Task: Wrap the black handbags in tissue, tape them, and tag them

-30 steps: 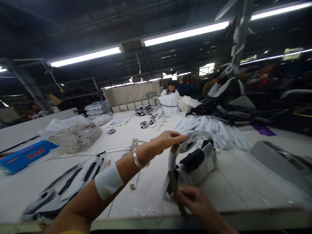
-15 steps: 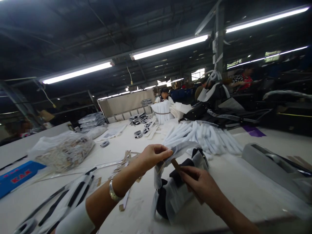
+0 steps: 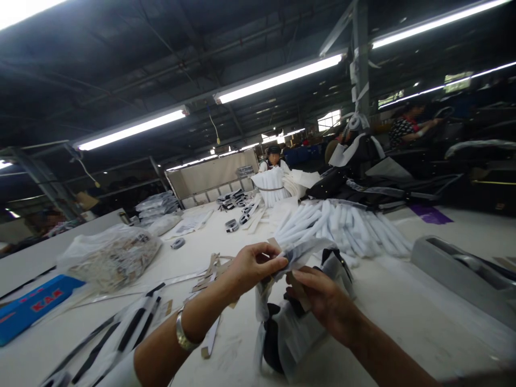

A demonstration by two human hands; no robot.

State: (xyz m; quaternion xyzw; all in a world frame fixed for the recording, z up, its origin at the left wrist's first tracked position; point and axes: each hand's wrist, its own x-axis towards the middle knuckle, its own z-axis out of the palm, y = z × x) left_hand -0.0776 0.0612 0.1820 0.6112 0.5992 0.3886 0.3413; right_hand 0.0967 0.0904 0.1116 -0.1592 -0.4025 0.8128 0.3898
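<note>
A black padded strap (image 3: 273, 346) wrapped in translucent whitish film curves across the table in front of me. My left hand (image 3: 260, 266) is closed, its thumb and fingers pinching the film wrap (image 3: 308, 251) along the upper loop of the strap. Just below, my right hand (image 3: 328, 303) is closed on a brown paper strip (image 3: 297, 293), which hangs down past the fingers. The strip's upper end meets the film beside my left fingertips; whether it is stuck there I cannot tell. A bracelet (image 3: 183, 330) circles my left wrist.
Several brown strips (image 3: 209, 271) lie left of my hands. White foam tubes (image 3: 346, 223) are heaped behind them. A grey tape dispenser (image 3: 451, 274) stands at right. At left are a blue box (image 3: 38, 303), a clear bag (image 3: 116, 258) and black-and-white straps (image 3: 131, 322). A person (image 3: 274, 158) is across the table.
My right hand has moved up with the brown paper strip, bringing it against the film near my left fingertips. My left hand keeps its pinch. The view has shifted slightly.
</note>
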